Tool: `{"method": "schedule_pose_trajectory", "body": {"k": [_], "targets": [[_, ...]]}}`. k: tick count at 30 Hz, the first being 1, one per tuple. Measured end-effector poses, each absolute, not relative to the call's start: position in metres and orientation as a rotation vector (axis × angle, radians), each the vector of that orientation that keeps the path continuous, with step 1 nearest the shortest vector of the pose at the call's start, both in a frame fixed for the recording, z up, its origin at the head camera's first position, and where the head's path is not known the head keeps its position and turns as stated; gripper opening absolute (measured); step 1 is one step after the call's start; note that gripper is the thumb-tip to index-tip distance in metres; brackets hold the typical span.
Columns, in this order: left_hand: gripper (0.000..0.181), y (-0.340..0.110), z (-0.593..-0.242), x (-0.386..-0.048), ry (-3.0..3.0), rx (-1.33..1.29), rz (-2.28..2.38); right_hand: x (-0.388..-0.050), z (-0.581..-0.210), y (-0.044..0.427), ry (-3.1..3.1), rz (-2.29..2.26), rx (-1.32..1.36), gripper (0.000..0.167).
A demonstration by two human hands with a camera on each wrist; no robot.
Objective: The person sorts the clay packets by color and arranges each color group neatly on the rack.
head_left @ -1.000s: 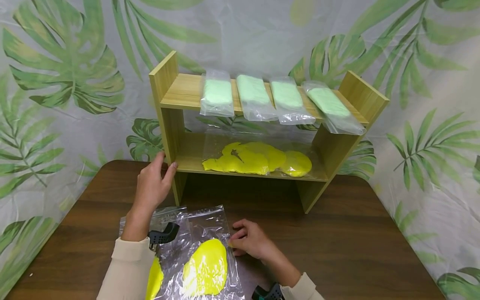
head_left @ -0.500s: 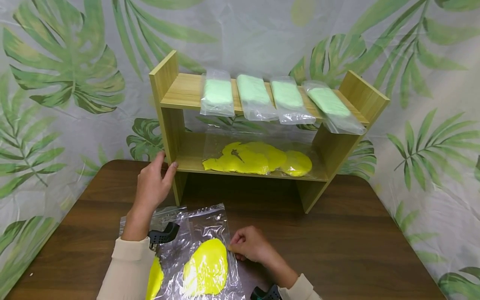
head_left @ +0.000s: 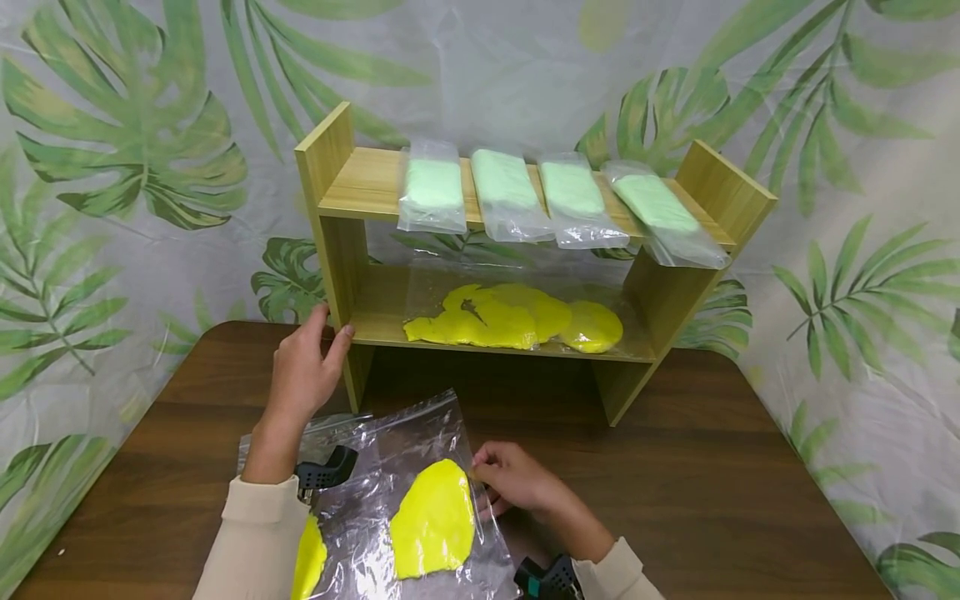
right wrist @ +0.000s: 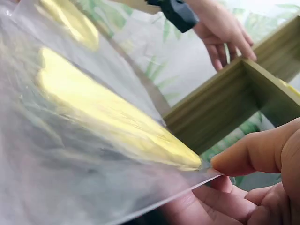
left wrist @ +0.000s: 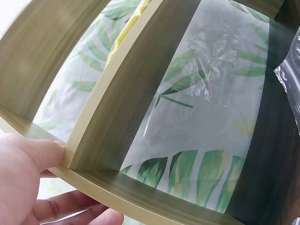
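My left hand (head_left: 303, 367) holds the left side panel of a small wooden shelf (head_left: 341, 283). In the left wrist view its thumb (left wrist: 44, 152) presses the panel's front edge, and the other fingers lie along the outer side. Between thumb and fingers, my right hand (head_left: 517, 479) pinches the right edge of a clear zip bag (head_left: 408, 425) holding a flat yellow slab (head_left: 435, 521), which looks like soft clay or slime. This bag's right side is lifted off the table. Another bag with a yellow piece (head_left: 309, 558) lies to its left, partly hidden by my left forearm.
Several bags of pale green slabs (head_left: 502, 179) lie on the top board, their ends hanging over the front. Bagged yellow slabs (head_left: 495, 317) lie on the middle board. The shelf stands on a dark wooden table (head_left: 712, 492) before a leaf-patterned cloth (head_left: 510, 67).
The right hand has let its fingers close on the bag's edge and raised it, shifting the bag and its yellow slab up and right. The left hand stays on the shelf.
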State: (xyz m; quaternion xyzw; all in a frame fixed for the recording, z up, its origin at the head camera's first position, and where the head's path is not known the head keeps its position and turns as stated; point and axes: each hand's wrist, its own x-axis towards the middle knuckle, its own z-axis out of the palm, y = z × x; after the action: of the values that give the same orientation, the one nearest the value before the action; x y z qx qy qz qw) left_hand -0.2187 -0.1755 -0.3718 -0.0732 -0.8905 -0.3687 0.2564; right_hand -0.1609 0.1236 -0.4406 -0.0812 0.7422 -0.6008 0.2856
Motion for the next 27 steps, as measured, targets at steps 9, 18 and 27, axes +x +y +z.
{"method": "schedule_pose_trajectory", "body": {"k": [9, 18, 27], "targets": [[0.04, -0.176, -0.372, -0.219, -2.416, -0.201, -1.011, -0.168, -0.438, 0.133, 2.001, -1.601, -0.187, 0.027], [0.04, -0.177, -0.372, -0.219, -2.415, -0.213, -1.017, -0.169, -0.435, 0.138, 1.981, -1.574, -0.294, 0.037], [0.04, -0.177, -0.372, -0.218, -2.421, -0.209, -1.02, -0.17, -0.433, 0.142, 1.918, -1.542, -0.335, 0.06]]}}
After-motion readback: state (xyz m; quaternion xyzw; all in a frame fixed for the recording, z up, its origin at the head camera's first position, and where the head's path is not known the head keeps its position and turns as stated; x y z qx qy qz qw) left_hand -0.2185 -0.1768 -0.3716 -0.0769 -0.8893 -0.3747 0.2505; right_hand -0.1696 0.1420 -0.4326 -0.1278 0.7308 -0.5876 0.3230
